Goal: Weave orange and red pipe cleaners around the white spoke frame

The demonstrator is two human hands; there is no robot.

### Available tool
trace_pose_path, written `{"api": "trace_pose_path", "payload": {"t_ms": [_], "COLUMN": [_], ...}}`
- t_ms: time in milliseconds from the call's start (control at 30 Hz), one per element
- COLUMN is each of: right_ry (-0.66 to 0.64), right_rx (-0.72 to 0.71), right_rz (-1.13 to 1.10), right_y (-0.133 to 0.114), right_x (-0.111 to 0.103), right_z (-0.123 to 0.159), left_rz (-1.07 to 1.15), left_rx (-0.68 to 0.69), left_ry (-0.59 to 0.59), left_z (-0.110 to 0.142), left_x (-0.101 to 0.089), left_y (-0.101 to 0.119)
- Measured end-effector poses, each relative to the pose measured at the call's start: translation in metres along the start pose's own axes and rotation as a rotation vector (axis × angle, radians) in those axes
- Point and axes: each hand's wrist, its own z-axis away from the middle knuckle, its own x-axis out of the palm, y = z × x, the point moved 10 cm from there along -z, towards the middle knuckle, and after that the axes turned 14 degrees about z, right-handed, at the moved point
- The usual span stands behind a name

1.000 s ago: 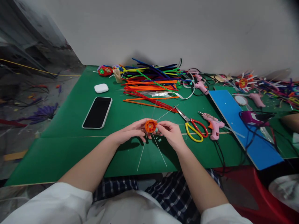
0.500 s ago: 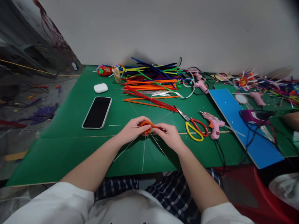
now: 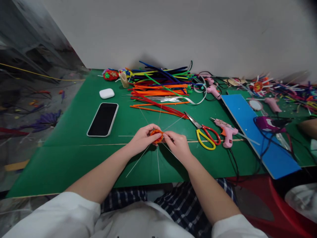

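Note:
Both hands meet over the green mat (image 3: 74, 158) near its front edge. My left hand (image 3: 142, 138) curls round a small orange pipe-cleaner disc (image 3: 156, 136) with thin white spokes sticking out all round it. My right hand (image 3: 177, 144) pinches the disc's right side, fingers pressed together on it. Several spokes fan out below and above the hands.
A heap of coloured pipe cleaners (image 3: 160, 86) lies behind the hands. Scissors (image 3: 204, 132) and a pink glue gun (image 3: 225, 130) lie to the right, by a blue board (image 3: 257, 132). A phone (image 3: 103, 119) and a white earbud case (image 3: 107, 93) lie to the left.
The disc has been turned in my hands, so the white spokes point in new directions. My right hand has moved slightly closer to the disc. Nothing else on the mat has moved.

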Motion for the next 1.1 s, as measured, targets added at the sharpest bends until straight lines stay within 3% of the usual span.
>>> {"api": "trace_pose_path", "payload": {"t_ms": [433,767,900,1100], "right_ry": [-0.016,-0.130,-0.149,-0.046], "right_rx": [0.102,0.138,0.096,0.089], "right_rz": [-0.200,-0.539,-0.517,-0.397], "right_y": [0.009,0.007,0.002,0.005], "right_x": [0.001,0.012,0.010,0.002], "right_z": [-0.001,0.001,0.001,-0.002], "left_rz": [0.029,-0.003,0.041,0.078], "left_rx": [0.034,0.048,0.099,0.091], "left_ry": [0.133,0.189,0.215,0.224], "left_z": [0.001,0.002,0.002,0.002], "left_x": [-0.010,-0.018,-0.021,-0.022], "left_y": [0.003,0.005,0.010,0.010]}}
